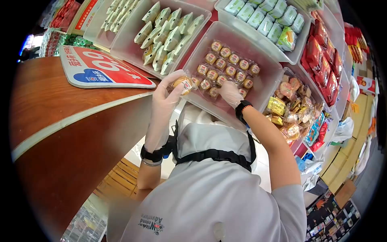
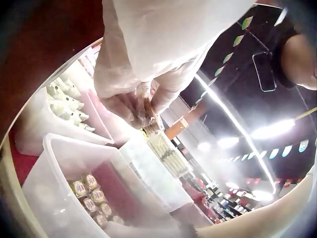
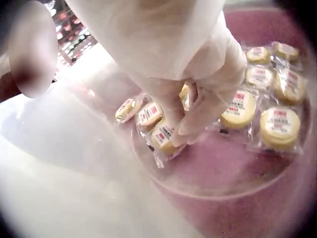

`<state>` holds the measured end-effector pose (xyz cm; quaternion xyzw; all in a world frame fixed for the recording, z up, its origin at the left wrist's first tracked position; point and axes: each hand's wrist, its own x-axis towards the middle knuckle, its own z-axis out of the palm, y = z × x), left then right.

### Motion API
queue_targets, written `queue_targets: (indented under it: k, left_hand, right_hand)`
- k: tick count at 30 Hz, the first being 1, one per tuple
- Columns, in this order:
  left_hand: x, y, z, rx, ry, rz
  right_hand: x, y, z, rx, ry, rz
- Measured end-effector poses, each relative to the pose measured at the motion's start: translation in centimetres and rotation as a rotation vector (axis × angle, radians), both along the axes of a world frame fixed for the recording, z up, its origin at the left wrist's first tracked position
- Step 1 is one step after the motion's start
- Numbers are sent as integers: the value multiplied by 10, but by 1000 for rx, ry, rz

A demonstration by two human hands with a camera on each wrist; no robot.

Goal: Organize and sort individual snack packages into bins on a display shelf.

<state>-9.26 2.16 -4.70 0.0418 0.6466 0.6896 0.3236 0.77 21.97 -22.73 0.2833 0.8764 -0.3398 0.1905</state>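
Observation:
In the head view the gloved left hand (image 1: 164,90) pinches a round yellow wrapped cake (image 1: 185,85) above the left edge of a clear bin (image 1: 258,48). The left wrist view shows that hand (image 2: 143,74) with thumb and fingers round the wrapper. My gloved right hand (image 1: 230,93) reaches into the bin among rows of wrapped cakes (image 1: 220,63). In the right wrist view the fingers of the right hand (image 3: 188,74) are curled round one cake (image 3: 184,93), mostly hidden by them; other wrapped cakes (image 3: 280,124) lie on both sides.
A bin of pale green packets (image 1: 161,36) stands to the left, with a red price sign (image 1: 105,66) on the wooden counter (image 1: 44,88). Green-and-white packets (image 1: 266,18) fill a bin behind. Mixed snacks (image 1: 292,105) and red packets (image 1: 322,64) lie to the right.

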Motion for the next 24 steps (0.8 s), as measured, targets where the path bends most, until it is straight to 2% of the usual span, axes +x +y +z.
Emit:
queue_targets:
  k: [2, 7, 9, 13, 15, 17, 19, 24]
  left_hand:
    - [3, 6, 4, 35, 56, -10]
    - [5, 7, -11, 67, 145, -57]
    - [3, 5, -19, 94, 155, -105]
    - [18, 16, 3, 38, 128, -133]
    - [23, 22, 8, -18, 135, -135]
    - [20, 24, -6, -20, 151, -203]
    - [26, 29, -4, -1, 115, -259]
    - [40, 45, 15, -36, 144, -306]
  right_hand:
    - [-1, 4, 21, 80, 34, 46]
    - [-5, 18, 107, -105, -64, 28]
    - [11, 24, 150, -24, -36, -9]
    - [82, 45, 213, -213, 469, -461]
    - [128, 65, 222, -72, 614, -631]
    - [174, 85, 232, 70, 568, -784]
    - [216, 99, 228, 333, 615, -755]
    - [266, 102, 224, 400, 563, -817]
